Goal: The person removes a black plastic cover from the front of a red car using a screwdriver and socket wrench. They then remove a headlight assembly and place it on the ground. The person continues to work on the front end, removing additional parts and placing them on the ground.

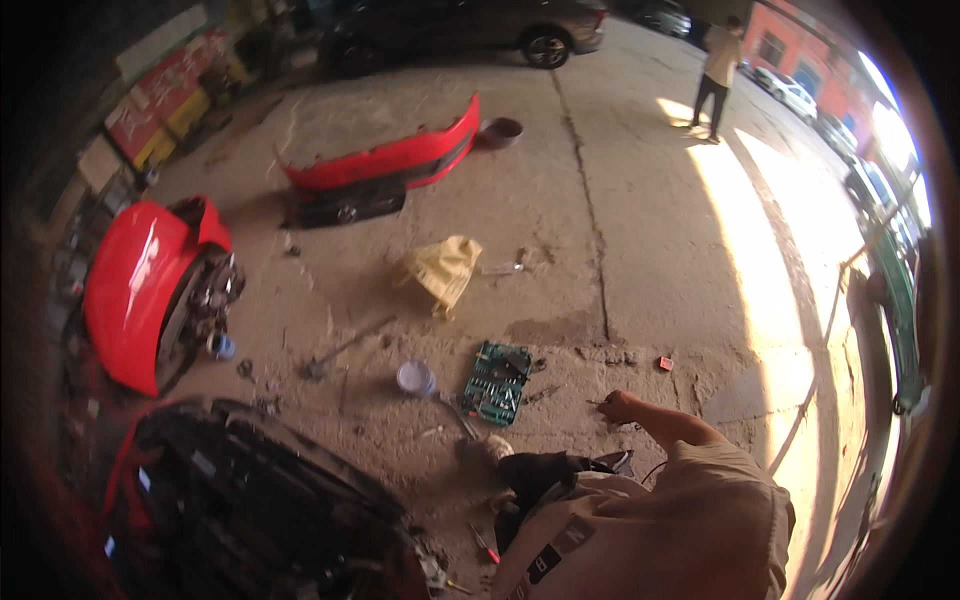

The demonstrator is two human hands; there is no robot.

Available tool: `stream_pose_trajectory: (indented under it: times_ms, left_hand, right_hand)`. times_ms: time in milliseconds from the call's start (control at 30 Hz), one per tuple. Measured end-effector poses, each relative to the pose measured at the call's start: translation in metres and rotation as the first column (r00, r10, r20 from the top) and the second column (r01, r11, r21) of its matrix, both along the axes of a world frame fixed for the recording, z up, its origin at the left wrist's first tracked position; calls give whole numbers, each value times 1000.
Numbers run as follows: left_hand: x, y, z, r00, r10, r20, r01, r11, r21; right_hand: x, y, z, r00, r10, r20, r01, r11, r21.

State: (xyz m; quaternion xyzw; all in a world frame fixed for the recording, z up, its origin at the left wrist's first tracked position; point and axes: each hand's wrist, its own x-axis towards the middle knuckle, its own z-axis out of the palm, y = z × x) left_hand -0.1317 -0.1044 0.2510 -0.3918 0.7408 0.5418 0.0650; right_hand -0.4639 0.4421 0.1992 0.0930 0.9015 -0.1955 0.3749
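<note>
- Case [487, 354] is seen left of the right hand [617, 406], the only 1 clearly visible; long axis pointed away from the person.
- Whether anything is gripped cannot be told.

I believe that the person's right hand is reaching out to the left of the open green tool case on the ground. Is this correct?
Not quite: the head view shows the right hand to the right of the open green tool case, not to its left.
</note>
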Motion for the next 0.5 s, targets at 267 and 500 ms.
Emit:
stream_pose_trajectory:
  times_ms: [267, 500]
  left_hand:
    - [-136, 11, 360, 303, -139, -943, 259, 964, -59]
    - [-207, 23, 515, 686, -630, 363, 474, 10, -880]
  right_hand:
    - [30, 26, -48, 978, -95, 184, 127, 977, -173]
    - [-73, -69, 6, 990, 132, 39, -122, 974, -193]
